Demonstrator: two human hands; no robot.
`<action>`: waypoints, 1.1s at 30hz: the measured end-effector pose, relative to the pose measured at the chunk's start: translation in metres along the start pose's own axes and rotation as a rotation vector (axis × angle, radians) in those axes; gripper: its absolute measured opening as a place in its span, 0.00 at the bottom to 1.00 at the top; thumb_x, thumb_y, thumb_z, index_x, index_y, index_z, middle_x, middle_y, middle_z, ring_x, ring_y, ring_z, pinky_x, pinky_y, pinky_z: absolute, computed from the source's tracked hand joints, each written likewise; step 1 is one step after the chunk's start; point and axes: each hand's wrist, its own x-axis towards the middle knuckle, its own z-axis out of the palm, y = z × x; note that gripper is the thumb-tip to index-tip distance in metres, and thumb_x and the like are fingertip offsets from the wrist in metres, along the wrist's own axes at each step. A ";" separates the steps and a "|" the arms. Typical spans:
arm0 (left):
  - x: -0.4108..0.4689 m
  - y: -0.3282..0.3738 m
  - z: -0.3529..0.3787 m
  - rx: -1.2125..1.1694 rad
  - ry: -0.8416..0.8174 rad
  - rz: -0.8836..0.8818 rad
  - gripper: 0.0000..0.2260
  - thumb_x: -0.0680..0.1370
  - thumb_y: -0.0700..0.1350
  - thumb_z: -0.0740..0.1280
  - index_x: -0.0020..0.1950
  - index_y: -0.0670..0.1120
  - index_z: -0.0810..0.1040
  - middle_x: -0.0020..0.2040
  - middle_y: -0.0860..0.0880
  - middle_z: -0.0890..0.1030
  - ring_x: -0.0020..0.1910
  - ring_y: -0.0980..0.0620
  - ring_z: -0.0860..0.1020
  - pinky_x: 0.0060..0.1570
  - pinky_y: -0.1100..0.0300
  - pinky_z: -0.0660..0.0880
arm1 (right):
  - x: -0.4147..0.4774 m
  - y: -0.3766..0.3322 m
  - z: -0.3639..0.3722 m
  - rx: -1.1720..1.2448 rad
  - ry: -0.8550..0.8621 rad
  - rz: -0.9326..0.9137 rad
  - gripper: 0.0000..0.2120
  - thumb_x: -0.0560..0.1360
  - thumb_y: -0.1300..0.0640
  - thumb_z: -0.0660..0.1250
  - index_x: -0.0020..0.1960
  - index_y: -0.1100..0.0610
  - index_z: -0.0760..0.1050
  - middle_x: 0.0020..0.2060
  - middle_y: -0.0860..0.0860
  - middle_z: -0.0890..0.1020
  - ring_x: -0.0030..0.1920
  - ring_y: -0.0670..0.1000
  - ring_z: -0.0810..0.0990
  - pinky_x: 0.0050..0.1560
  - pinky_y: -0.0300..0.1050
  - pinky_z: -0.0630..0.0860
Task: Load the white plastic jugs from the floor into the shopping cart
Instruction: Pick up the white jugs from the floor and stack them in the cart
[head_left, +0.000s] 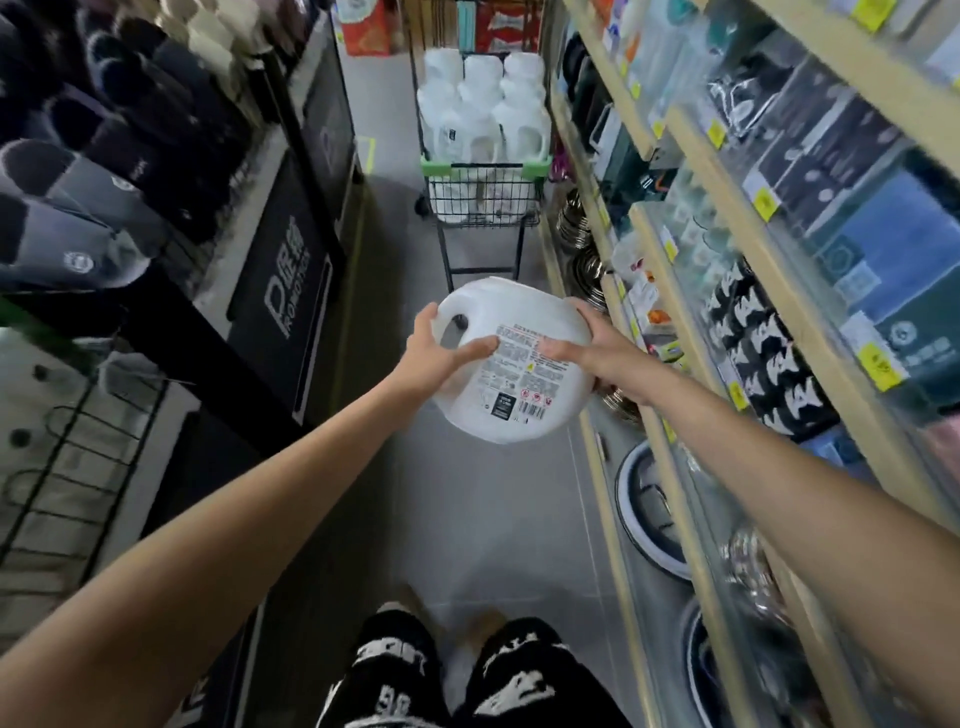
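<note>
The white jug is off the floor, label up, in mid-air between my left hand and right hand, fingers clasping its sides. This looks like the carry; next I must reach the shopping cart, well ahead, and fit it among the stacked jugs.

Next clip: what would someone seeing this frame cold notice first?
A white jug hangs mid-air at frame centre, the left hand and right hand gripping its sides, label facing the camera. Further down the aisle stands the shopping cart, its basket already packed with stacked jugs.
</note>
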 end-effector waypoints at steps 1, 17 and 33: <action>0.007 0.000 -0.007 -0.010 0.017 -0.001 0.42 0.69 0.52 0.76 0.75 0.53 0.54 0.66 0.51 0.70 0.57 0.49 0.76 0.51 0.55 0.76 | 0.012 -0.005 0.003 -0.015 -0.010 -0.003 0.32 0.64 0.47 0.77 0.63 0.46 0.66 0.52 0.45 0.79 0.48 0.48 0.81 0.40 0.42 0.78; 0.235 0.058 -0.166 -0.018 -0.108 0.037 0.30 0.72 0.50 0.74 0.69 0.50 0.62 0.57 0.54 0.74 0.52 0.53 0.79 0.48 0.54 0.79 | 0.247 -0.107 0.055 -0.001 0.097 0.035 0.26 0.72 0.54 0.73 0.64 0.44 0.64 0.54 0.47 0.78 0.47 0.48 0.80 0.35 0.45 0.81; 0.474 0.136 -0.212 -0.024 -0.134 -0.009 0.26 0.69 0.54 0.66 0.63 0.41 0.71 0.56 0.44 0.78 0.51 0.48 0.78 0.47 0.54 0.76 | 0.456 -0.152 0.025 0.107 0.234 -0.001 0.42 0.59 0.48 0.77 0.70 0.50 0.63 0.58 0.48 0.76 0.52 0.46 0.79 0.39 0.33 0.77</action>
